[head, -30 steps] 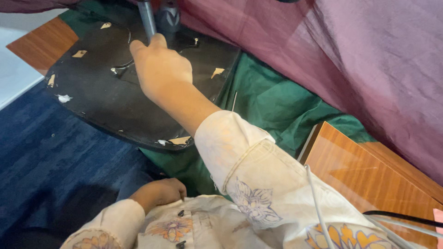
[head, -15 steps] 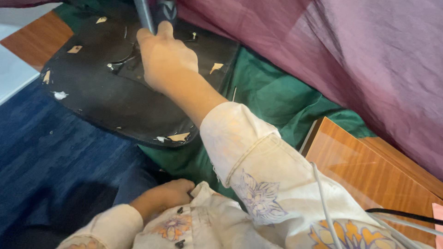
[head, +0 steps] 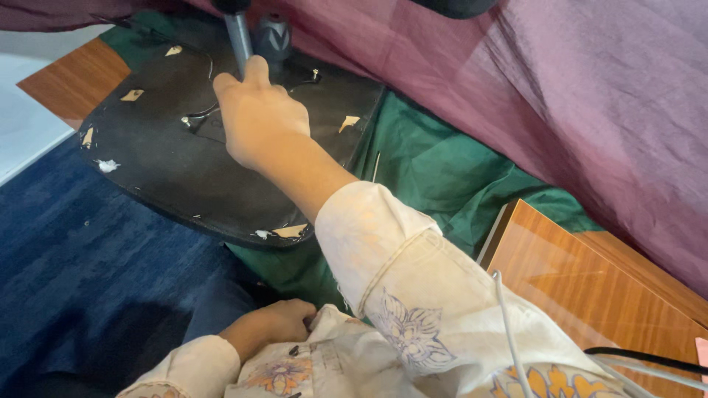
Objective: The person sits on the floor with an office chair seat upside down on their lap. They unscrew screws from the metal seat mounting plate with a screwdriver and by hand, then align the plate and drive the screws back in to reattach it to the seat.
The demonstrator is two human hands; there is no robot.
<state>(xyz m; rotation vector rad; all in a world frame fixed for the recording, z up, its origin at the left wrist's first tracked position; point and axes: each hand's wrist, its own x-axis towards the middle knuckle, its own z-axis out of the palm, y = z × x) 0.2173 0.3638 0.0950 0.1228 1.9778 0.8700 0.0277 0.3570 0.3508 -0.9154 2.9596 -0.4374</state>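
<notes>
Right hand (head: pixel 258 118) reaches forward over a black oval base plate (head: pixel 169 169), knuckles up, thumb tip touching the grey metal post (head: pixel 239 40) that rises from the plate's far end. Fingers curl down toward the plate; what they grip underneath is hidden by the back of the hand, so cannot tell if they close on anything. Plate is matte black, worn, with chipped spots showing pale tan and white along the rim and surface, plus thin scratch-like curved lines near the hand. It lies flat, partly on green cloth (head: pixel 435 169), its near edge hanging over dark blue carpet (head: pixel 81 258). Beside the post stands a dark grey round knob (head: pixel 273 38), just right of it. Maroon fabric (head: pixel 560 103) drapes across the upper right, overlapping the green cloth. Wooden board (head: pixel 590 287) lower right, with thin cables on it. Left hand (head: pixel 269 324) low in frame, fingers bunched closed on the cream floral garment (head: pixel 413 317) near the lap.
</notes>
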